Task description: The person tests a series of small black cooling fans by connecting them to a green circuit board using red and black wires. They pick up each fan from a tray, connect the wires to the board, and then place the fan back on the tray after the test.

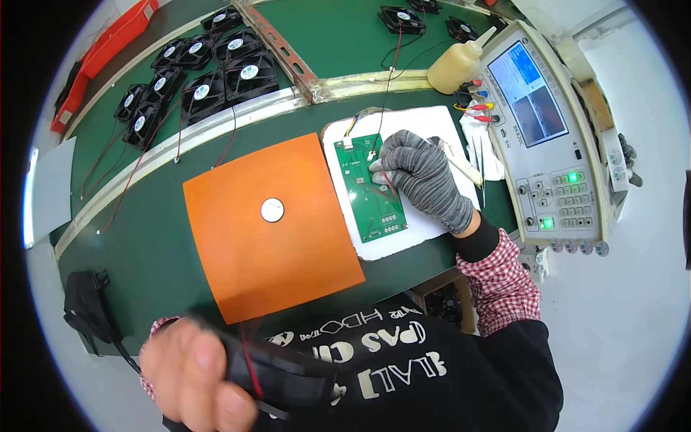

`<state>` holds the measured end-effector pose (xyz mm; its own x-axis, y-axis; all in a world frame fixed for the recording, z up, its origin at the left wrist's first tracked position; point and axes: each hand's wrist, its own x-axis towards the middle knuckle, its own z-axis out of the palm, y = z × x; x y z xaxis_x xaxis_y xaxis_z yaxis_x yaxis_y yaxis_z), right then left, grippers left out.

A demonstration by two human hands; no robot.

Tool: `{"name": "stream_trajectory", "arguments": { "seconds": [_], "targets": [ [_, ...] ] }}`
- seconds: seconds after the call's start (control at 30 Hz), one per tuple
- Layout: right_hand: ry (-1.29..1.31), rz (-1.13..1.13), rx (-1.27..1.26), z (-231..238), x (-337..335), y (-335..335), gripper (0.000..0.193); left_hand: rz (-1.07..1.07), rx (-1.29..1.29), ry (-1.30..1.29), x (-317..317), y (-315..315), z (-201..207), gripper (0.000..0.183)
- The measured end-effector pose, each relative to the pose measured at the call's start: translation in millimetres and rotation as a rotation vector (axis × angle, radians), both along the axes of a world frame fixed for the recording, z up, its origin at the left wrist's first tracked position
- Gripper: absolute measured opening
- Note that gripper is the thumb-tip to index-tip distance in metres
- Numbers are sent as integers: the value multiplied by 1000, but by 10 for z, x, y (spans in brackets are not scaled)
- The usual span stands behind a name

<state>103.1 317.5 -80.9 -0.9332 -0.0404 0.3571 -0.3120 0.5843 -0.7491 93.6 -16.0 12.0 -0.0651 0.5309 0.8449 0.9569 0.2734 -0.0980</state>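
Note:
A black square cooling fan point(281, 371) with a red wire is gripped in my bare left hand point(194, 374), low and close to my body, both blurred. My right hand point(421, 173), in a grey striped knit glove, has its fingers pinched together over a green circuit board point(367, 198). Beside those fingertips is a small white connector point(371, 155). A thin red wire point(389, 186) shows just below the fingers; whatever they pinch is hidden. The board lies on a white pad point(371, 250), with a white plug and coloured wires at its top edge.
Left of the pad lies an orange sheet point(288, 266) with a round white sticker. Several black fans point(201, 90) with trailing wires stand beyond a metal rail point(277, 50). At right are a bench instrument point(543, 144) with a lit screen, a yellowish squeeze bottle point(455, 68) and tweezers point(484, 169).

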Motion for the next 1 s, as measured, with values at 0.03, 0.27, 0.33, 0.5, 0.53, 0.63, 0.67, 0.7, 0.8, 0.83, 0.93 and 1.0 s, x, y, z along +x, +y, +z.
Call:
{"name": "stream_trajectory", "arguments": {
  "seconds": [0.03,0.27,0.33,0.5,0.53,0.63,0.67,0.7,0.8,0.83,0.93,1.0],
  "targets": [
    [23,66,6,9,-82,-101,15,248,70,228,196,-97,-6,38],
    [62,50,32,-35,-19,-27,16,-702,137,-1323,-95,-76,129,34],
    [54,60,13,-45,-31,-53,15,-837,301,-1811,-31,-99,183,30],
    [49,90,-21,-25,-62,-57,13,-883,141,-2125,-206,-235,218,37],
    [56,97,18,-13,-89,-58,12,-636,148,-2000,-185,-190,167,48],
    [18,55,15,-19,-2,59,13,9,-23,-1124,-53,-98,-28,86],
    [0,43,17,-12,-4,40,13,69,-101,-642,-27,-244,-24,96],
    [-17,33,20,-4,-11,20,13,244,-228,-393,14,-284,4,86],
    [83,59,16,-66,-45,-35,13,432,-335,-442,137,-476,-206,87],
    [65,66,30,-58,-34,-16,13,448,-430,-489,73,-457,-285,88],
    [43,36,-23,-74,1,-43,15,458,-528,-690,39,-457,-535,99],
    [-61,-20,-8,-17,23,-76,15,458,-448,-623,139,-504,-358,102]
  ]
}}
